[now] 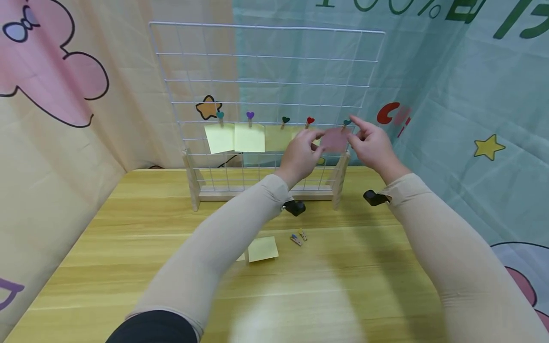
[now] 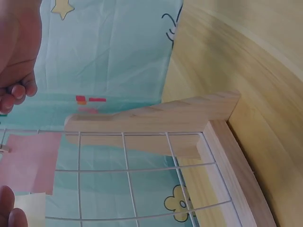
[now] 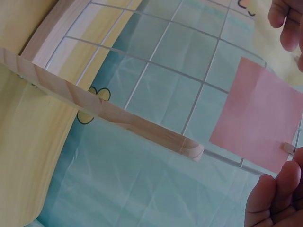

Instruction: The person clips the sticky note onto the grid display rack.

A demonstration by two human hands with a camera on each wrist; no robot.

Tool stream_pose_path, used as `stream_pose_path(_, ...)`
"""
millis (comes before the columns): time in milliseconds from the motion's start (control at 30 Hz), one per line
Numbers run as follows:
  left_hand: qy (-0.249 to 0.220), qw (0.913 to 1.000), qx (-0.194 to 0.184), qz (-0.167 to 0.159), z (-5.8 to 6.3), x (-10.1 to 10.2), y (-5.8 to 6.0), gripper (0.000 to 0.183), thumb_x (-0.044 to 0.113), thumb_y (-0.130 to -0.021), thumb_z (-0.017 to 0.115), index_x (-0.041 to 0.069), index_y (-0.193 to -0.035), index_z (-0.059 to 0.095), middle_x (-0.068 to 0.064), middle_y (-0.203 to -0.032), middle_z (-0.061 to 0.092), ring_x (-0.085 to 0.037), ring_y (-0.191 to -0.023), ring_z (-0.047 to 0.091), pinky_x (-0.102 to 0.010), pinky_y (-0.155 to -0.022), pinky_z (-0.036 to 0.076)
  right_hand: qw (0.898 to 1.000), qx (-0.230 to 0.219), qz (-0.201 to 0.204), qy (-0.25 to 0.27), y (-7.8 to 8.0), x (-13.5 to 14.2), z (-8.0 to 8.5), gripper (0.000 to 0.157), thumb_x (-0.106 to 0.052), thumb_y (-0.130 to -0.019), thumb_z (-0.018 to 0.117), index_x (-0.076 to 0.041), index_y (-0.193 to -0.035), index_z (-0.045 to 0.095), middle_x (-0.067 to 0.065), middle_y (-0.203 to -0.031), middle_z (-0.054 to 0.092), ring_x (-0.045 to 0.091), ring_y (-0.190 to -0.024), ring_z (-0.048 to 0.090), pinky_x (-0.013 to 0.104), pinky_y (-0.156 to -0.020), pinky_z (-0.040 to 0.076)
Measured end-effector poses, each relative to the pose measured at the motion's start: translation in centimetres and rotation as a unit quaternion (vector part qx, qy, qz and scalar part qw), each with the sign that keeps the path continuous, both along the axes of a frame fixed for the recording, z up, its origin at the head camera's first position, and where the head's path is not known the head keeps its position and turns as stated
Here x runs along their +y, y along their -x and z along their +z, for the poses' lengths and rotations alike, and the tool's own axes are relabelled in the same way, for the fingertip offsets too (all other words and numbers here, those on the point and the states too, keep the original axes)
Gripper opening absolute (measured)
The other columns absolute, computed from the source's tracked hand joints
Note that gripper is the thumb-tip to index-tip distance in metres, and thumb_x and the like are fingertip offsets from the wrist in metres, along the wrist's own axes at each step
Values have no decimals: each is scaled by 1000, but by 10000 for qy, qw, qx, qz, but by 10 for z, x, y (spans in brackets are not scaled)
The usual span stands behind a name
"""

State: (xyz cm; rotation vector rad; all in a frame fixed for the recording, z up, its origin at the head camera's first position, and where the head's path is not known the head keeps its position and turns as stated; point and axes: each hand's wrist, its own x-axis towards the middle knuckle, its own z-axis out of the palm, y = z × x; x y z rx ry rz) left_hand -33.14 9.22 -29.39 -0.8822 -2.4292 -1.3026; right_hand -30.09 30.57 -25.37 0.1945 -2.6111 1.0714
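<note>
A square pink paper note [image 1: 334, 140] hangs on the white wire grid [image 1: 266, 27] — likely light, creasable, best held edgewise. The left hand [image 1: 300, 155] has loosely bent fingers nearby; whether the right hand [image 1: 374, 146] pinches the teal-heart wooden clip [image 1: 346, 123], I cannot tell.

Wooden table [image 1: 141, 247] with rack [image 1: 266, 104], notes [image 1: 263, 248], clips [image 1: 296, 240]

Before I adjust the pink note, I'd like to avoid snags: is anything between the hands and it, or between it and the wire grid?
Nothing visible blocks either. The right hand is by the clip on the pink note, the left hand near its left edge; the note hangs in front of the wire grid.
</note>
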Motion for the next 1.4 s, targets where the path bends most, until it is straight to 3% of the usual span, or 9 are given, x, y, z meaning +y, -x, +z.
stream_pose_path(233, 132, 9983, 108, -562, -2, -17, -16, 44, 17, -105, 65, 8, -148, 58, -8, -147, 59, -16, -108, 72, -21, -90, 59, 9996, 230, 77, -144, -8, -1, -7, 60, -28, -109, 57, -23, -165, 37, -2, -75, 57, 18, -60, 48, 31, -55, 43)
stream_pose_path(400, 246, 9962, 304, -784, -7, -34, -27, 45, 18, -104, 67, 6, -146, 59, -11, -141, 61, -16, -105, 71, -30, -96, 60, 9995, 231, 187, -146, -18, -6, -13, 59, -28, -108, 58, -23, -164, 39, 1, -81, 58, 18, -63, 47, 29, -58, 42)
stream_pose_path(633, 799, 9945, 272, -617, -14, -64, -40, 50, 24, -104, 69, 8, -149, 56, -10, -145, 60, -19, -114, 68, -34, -100, 58, 9975, 303, 503, -385, -32, -19, -24, 56, -23, -108, 60, -13, -161, 44, 5, -85, 60, 16, -64, 49, 27, -59, 42)
stream_pose_path(933, 1362, 9890, 39, -581, -25, -105, -58, 59, 32, -104, 69, 11, -155, 50, -10, -151, 55, -25, -129, 63, -40, -106, 56, 9906, 222, 984, -926, -43, -35, -51, 48, -19, -107, 62, -7, -153, 55, 7, -79, 65, 18, -62, 50, 29, -56, 42)
stream_pose_path(1167, 1716, 9838, -237, -464, -36, -136, -68, 64, 36, -103, 70, 12, -157, 47, -9, -157, 52, -28, -140, 56, -47, -115, 50, 9826, -81, 1290, -1335, -49, -46, -70, 46, -20, -106, 64, -9, -150, 59, 8, -97, 75, 18, -72, 62, 32, -63, 52)
stream_pose_path(1400, 2027, 9773, -487, -364, -48, -164, -78, 69, 39, -101, 72, 13, -159, 45, -9, -162, 47, -32, -148, 47, -52, -122, 42, 9738, -537, 1691, -1420, -53, -50, -91, 46, -17, -104, 67, -8, -148, 61, 15, -132, 73, 30, -108, 73, 47, -86, 62)
